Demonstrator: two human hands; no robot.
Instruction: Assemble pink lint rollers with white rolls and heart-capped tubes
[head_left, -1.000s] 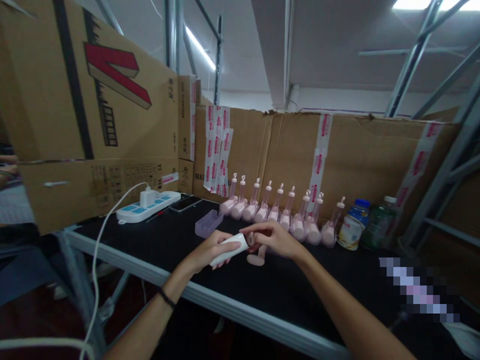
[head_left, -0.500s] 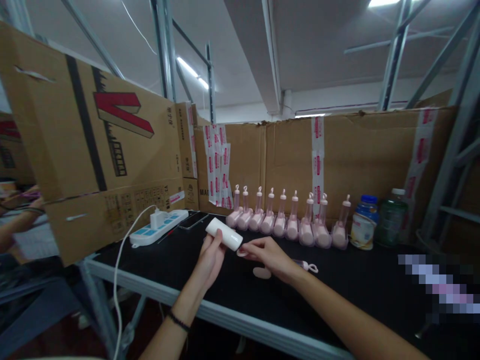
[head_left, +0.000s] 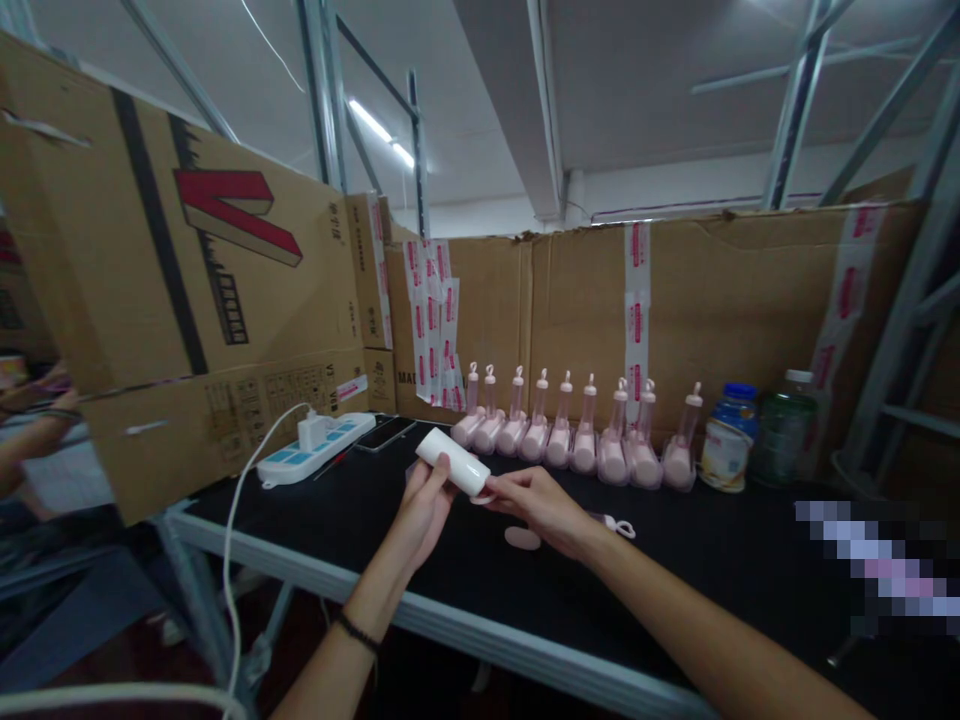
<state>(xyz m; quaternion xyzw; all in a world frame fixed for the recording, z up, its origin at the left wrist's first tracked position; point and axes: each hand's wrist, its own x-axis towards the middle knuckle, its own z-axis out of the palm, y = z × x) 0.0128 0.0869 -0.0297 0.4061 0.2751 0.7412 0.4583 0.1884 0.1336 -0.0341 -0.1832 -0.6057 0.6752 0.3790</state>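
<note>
A glossy white cylinder (head_left: 454,464) is tilted above the black tabletop, with my left hand (head_left: 427,503) wrapped round its underside and the thumb on top. At its lower right end my right hand (head_left: 532,502) pinches a small pale pink cap (head_left: 482,497), which appears to touch the cylinder's rim. Most of that cap is hidden by fingers and cylinder. Just below my right hand a flat pink oval piece (head_left: 522,538) lies on the table. A clear tube-like part with a pink loop (head_left: 621,527) lies partly behind my right wrist.
Several pink devices with upright loop-topped tubes (head_left: 559,445) stand in a row along the cardboard wall (head_left: 577,300). To their right are a blue-lidded jar (head_left: 729,440) and a green bottle (head_left: 784,430). A power strip (head_left: 315,450) with a white cable and a phone (head_left: 385,434) lie left.
My right hand has brought the pink cap up against the end of the white cylinder, where a small gap showed before. The camera view has shifted slightly.
</note>
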